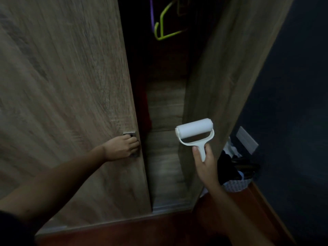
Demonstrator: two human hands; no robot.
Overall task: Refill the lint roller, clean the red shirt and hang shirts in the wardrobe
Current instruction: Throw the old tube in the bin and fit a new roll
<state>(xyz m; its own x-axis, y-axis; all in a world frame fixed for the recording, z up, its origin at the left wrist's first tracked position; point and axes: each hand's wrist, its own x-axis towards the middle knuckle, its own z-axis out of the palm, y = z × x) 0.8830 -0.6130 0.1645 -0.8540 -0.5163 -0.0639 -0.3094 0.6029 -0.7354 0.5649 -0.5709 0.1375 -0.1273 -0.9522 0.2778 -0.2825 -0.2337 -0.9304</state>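
Head view: left hand reaches forward, fingers curled over the metal handle at the edge of the left door. That grip suits swinging the door, though opening or closing cannot be told. The wardrobe stands partly open, with a dark gap between the left door and the right door. Right hand grips the lint roller by its stem, roll uppermost and held clear of the doors, probably to keep the sticky sheet off the wood. The roll looks white and full, so the refill seems done. Red cloth, likely the red shirt, hangs just inside the left door, mostly hidden. A green hanger hangs high in the gap, bare as far as shows. A basket of clothes sits on the floor to the right.
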